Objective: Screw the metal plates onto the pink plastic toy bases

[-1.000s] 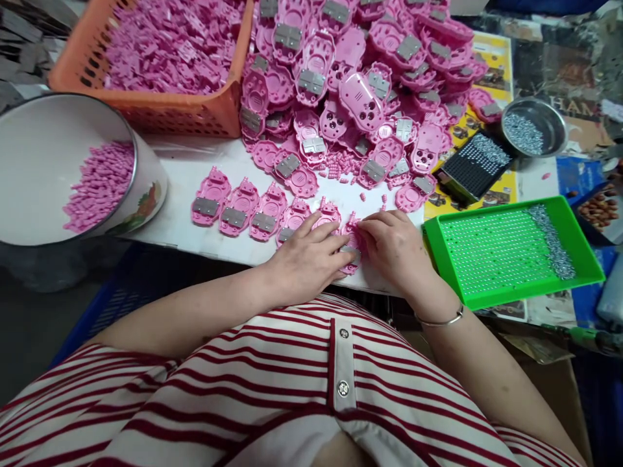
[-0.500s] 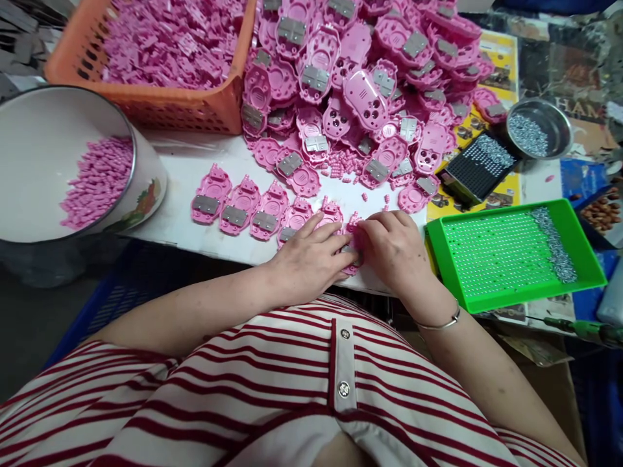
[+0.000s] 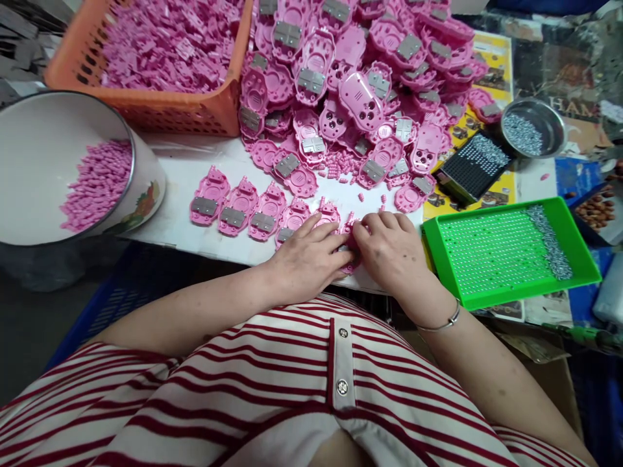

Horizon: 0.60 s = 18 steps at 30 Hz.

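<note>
Pink plastic casing halves, each with a grey metal plate, lie in a row along the table edge; one is the leftmost casing (image 3: 210,189). My left hand (image 3: 309,263) lies over the right end of this row, fingers stretched and spread, with its fingertips on the last casing (image 3: 348,261). At the upper right of that same casing is my right hand (image 3: 392,253), its fingers curled and pressed together. Whatever its fingertips hold is hidden beneath them. Both hands cover much of the last casing. Small pink pieces (image 3: 361,196) lie just beyond the fingers.
Behind the row rises a heap of pink casings (image 3: 360,97). An orange basket (image 3: 170,107) and a white pot (image 3: 148,175) hold pink parts on the left. To the right are a green tray (image 3: 506,299) with screws, a black tray (image 3: 470,175) and a metal bowl (image 3: 555,136).
My right hand has rolled slightly, and its fingers are now tucked lower against the last casing. My left hand keeps its place. The whole view has shifted a little.
</note>
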Available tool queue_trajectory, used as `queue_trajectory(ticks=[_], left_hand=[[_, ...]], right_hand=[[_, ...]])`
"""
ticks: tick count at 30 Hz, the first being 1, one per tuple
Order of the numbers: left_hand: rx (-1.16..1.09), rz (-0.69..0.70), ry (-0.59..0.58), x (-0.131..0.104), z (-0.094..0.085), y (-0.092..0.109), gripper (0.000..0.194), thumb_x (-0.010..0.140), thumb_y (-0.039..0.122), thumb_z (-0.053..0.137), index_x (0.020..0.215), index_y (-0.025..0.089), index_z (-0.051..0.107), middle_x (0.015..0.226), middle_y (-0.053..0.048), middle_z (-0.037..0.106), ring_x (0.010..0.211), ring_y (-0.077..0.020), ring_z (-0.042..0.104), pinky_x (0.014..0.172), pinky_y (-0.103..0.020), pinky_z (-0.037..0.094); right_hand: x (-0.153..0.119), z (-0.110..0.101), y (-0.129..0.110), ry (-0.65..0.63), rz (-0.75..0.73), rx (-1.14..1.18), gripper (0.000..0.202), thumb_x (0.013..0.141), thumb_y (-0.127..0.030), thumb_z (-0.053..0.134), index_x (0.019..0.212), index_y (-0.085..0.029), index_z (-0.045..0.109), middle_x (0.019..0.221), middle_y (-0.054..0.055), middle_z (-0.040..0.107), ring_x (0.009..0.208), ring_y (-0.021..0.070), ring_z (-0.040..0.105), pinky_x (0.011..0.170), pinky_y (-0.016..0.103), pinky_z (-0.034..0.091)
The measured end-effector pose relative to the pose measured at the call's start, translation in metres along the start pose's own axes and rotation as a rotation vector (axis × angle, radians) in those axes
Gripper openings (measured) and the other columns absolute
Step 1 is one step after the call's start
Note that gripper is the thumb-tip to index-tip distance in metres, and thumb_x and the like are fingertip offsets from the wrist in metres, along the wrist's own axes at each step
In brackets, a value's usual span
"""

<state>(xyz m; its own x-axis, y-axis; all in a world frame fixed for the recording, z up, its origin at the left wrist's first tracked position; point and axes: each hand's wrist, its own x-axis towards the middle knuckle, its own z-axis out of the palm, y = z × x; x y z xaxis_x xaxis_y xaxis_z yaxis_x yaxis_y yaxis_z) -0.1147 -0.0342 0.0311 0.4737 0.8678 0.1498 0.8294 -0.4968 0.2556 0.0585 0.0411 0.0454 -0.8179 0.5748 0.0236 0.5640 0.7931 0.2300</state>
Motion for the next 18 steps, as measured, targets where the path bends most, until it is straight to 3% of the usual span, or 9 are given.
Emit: queue_trajectory(ticks=[10,18], left_hand=[[0.011,0.014,0.010,-0.001,0.002,-0.001,0.024,0.096,0.032,0.056,0.110,0.019,0.072,0.125,-0.009,0.068,0.127,-0.0314,0.054,0.117,-0.055,0.033],[0.017,0.033,0.008,-0.002,0.003,-0.002,0.028,0.096,0.031,0.057,0.119,0.020,0.069,0.127,-0.008,0.067,0.127,-0.0313,0.054,0.116,-0.055,0.034]], right_hand=[[-0.004,0.004,-0.012,0.000,0.114,0.032,0.025,0.097,-0.022,0.041,0.099,-0.016,0.065,0.095,0.011,0.065,0.090,0.0251,0.049,0.077,0.036,0.026],[-0.005,0.014,0.003,0.037,0.101,0.119,0.025,0.095,-0.026,0.049,0.108,-0.019,0.069,0.101,0.009,0.069,0.091,0.0240,0.048,0.078,0.035,0.030]])
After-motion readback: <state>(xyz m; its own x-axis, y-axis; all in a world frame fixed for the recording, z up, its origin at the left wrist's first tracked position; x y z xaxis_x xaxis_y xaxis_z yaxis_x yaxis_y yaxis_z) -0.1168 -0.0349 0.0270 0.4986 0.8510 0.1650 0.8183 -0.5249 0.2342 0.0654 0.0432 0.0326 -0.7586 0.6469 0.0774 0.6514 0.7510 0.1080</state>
